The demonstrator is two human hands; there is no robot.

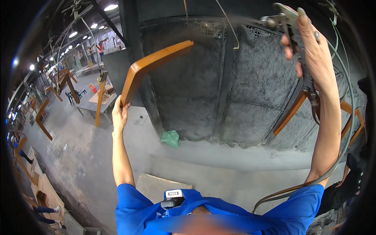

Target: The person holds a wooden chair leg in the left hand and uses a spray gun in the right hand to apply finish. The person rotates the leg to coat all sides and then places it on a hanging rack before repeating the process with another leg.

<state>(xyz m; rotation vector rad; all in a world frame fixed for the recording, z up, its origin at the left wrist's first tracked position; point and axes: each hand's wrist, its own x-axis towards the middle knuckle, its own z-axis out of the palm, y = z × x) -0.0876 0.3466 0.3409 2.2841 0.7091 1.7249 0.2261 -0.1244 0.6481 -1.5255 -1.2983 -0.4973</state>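
My left hand [120, 112] is closed round the lower end of an angled, orange-brown wooden furniture part [147, 64]. The part bends at its top, and its long arm slants up to the right. Raised at the upper right, my right hand [315, 58] grips a metal spray gun [288, 23] by its handle. The gun's nozzle points left, and a faint mist shows in front of it. From below the handle a hose [315, 105] hangs down beside my forearm. The wooden part and the gun are well apart.
Dark, dusty filter panels [188, 90] stand ahead. More wooden parts hang at left [43, 117] and right [290, 113]. A wire hook [236, 46] dangles at the top. A green bag [170, 138] lies by the panels. A person in dark clothes [346, 184] is at right. A table [92, 102] stands at left.
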